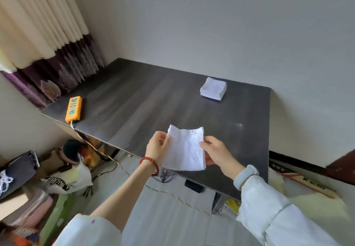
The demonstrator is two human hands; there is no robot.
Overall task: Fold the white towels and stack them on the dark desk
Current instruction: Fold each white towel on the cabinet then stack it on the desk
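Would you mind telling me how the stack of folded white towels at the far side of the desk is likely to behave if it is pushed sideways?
The stack of folded towels looks soft and light, so it would probably slide on the smooth dark desk. Its layers sit loose and slightly uneven, so a push high up may shear the top ones off. It seems too low and broad to tip.
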